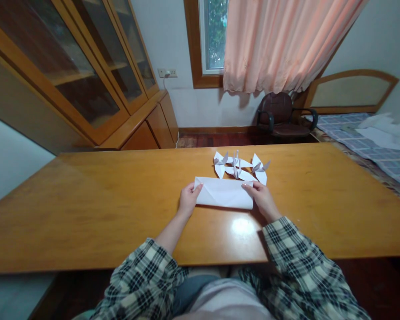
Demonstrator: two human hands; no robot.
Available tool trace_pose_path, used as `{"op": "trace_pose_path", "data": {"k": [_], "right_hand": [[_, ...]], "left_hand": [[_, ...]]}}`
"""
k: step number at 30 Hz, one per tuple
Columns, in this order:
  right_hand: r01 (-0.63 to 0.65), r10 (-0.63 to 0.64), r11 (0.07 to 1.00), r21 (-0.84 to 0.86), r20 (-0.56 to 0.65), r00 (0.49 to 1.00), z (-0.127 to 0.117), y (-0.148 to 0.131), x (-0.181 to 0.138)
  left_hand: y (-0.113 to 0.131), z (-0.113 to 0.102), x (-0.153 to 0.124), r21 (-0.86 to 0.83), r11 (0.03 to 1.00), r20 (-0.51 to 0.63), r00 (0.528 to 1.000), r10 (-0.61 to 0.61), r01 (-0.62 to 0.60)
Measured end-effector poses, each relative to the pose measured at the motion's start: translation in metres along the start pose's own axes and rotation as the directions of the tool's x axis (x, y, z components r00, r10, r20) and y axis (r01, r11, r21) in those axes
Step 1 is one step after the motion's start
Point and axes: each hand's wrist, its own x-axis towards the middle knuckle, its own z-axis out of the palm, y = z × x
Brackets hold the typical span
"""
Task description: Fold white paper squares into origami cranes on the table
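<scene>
A white sheet of paper (224,194), folded over into a wide rectangle with diagonal crease lines on it, is held up just over the table. My left hand (188,198) pinches its left end, thumb on top near the upper corner. At the right end, my right hand (260,198) grips the upper corner between thumb and fingers. Right behind the sheet stand several folded white paper cranes, among them one at the left (220,164), one in the middle (237,170) and one at the right (260,169).
The wooden table (103,209) spreads wide to both sides, its near edge close to my lap. Beyond its far edge are a brown armchair (280,115) and a pink curtain (280,44). A glass-door cabinet (130,111) stands at the left, a bed (350,129) at the right.
</scene>
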Motion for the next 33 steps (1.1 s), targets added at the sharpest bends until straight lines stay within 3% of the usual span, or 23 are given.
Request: {"op": "trace_pose_path", "data": {"k": [7,33], "right_hand": [[0.028,-0.031,0.998,-0.05,-0.058,0.998,0.0,0.0026,0.001],[0.083,-0.094,0.989,-0.121,-0.094,0.991,0.0007,0.0037,0.0007]], "left_hand": [[0.0029,0.0035,-0.0023,-0.038,0.999,0.011,1.0,-0.027,0.028],[0.0012,0.0046,0.0,-0.125,0.989,0.0,0.997,-0.079,0.078]]}}
